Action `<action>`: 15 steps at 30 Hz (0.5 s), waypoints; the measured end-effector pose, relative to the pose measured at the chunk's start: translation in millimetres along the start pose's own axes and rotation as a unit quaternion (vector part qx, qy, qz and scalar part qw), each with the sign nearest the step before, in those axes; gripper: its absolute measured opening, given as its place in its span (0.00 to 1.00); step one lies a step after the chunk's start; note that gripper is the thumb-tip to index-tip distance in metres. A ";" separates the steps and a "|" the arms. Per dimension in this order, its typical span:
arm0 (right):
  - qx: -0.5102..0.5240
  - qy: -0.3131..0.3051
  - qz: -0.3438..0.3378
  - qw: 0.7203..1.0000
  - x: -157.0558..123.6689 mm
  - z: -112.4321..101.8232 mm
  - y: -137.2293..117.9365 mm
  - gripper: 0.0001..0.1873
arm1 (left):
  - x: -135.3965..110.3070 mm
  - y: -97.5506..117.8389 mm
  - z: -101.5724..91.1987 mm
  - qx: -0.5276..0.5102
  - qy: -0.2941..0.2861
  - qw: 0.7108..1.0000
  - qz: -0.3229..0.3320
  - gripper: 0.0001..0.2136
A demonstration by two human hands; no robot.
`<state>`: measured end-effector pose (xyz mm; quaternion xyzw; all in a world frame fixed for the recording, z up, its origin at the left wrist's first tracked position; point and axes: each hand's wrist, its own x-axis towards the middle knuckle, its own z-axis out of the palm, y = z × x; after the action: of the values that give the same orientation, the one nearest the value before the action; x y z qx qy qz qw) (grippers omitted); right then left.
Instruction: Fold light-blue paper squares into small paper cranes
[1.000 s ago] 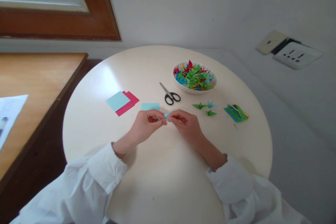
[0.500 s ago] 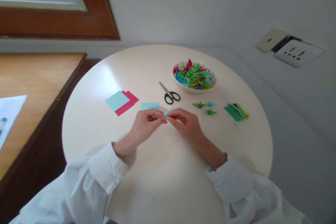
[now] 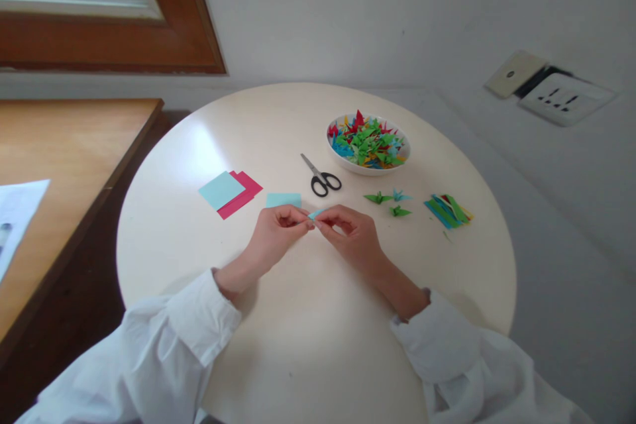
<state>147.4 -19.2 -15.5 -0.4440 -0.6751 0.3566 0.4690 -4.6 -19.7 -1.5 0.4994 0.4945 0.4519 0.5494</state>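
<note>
A small folded piece of light-blue paper [image 3: 316, 214] is pinched between my two hands above the middle of the table. My left hand [image 3: 278, 230] grips its left side with thumb and fingertips. On the other side, my right hand [image 3: 350, 233] holds it the same way, the fingertips of both hands nearly meeting. Much of the folded paper is hidden by my fingers. Just behind my left hand lies a flat light-blue sheet [image 3: 283, 200]. Scissors [image 3: 322, 180] with black handles rest beyond my hands, their blades pointing away to the left.
A white bowl [image 3: 368, 171] full of colourful paper cranes stands at the back right. Several loose cranes [image 3: 378, 198] lie nearer, beside a pile of paper strips [image 3: 447, 212]. Light-blue and red square sheets [image 3: 222, 191] are stacked at left on the round white table [image 3: 288, 371].
Both hands stay in nearly the same place, still pinching the folded paper. Only a very slight shift of the fingertips shows.
</note>
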 end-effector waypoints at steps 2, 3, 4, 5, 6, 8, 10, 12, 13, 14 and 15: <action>0.001 0.001 0.001 1.000 0.2 0.0 -0.4 0.02 | 0.0 -0.5 -0.2 -0.002 0.000 1.000 -0.003 0.03; 0.000 0.002 0.002 1.000 0.4 -0.1 -0.7 0.02 | 0.0 -0.7 -0.2 -0.001 0.000 1.000 -0.005 0.03; 0.000 0.002 0.002 1.000 0.5 -0.2 -0.9 0.02 | 0.0 -0.9 -0.2 -0.001 0.002 1.000 -0.006 0.04; -0.001 0.002 0.003 1.000 0.5 -0.4 -1.0 0.02 | 0.0 -1.1 -0.2 -0.001 0.004 1.000 -0.007 0.04; -0.001 0.002 0.003 1.000 0.5 -0.5 -1.0 0.02 | -0.1 -1.0 0.0 -0.002 0.007 1.000 -0.006 0.05; -0.001 0.001 0.003 1.000 0.3 -0.7 -0.8 0.02 | -0.1 -0.6 0.3 -0.006 0.015 1.000 -0.004 0.07; -0.001 0.003 0.005 1.000 0.1 -0.4 -0.7 0.02 | -0.2 0.1 0.7 -0.014 0.018 1.000 0.000 0.11; 0.009 0.010 0.014 1.000 0.3 0.5 -1.0 0.01 | -0.1 0.9 1.1 -0.028 0.014 1.000 0.003 0.13; 0.023 0.014 0.020 0.999 0.5 1.2 -1.4 0.03 | 0.0 1.3 1.2 -0.037 0.009 0.999 0.005 0.14; 0.043 0.017 0.028 0.999 0.9 2.0 -1.8 0.06 | 0.0 1.6 1.2 -0.046 0.005 0.999 0.006 0.15; 0.068 0.020 0.036 0.997 1.3 2.7 -2.2 0.10 | 0.1 2.0 1.2 -0.054 0.002 0.999 0.007 0.15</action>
<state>144.1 -18.9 -14.0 -0.4424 -0.6235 0.4091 0.4982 -3.5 -19.6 0.5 0.4714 0.4669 0.4832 0.5712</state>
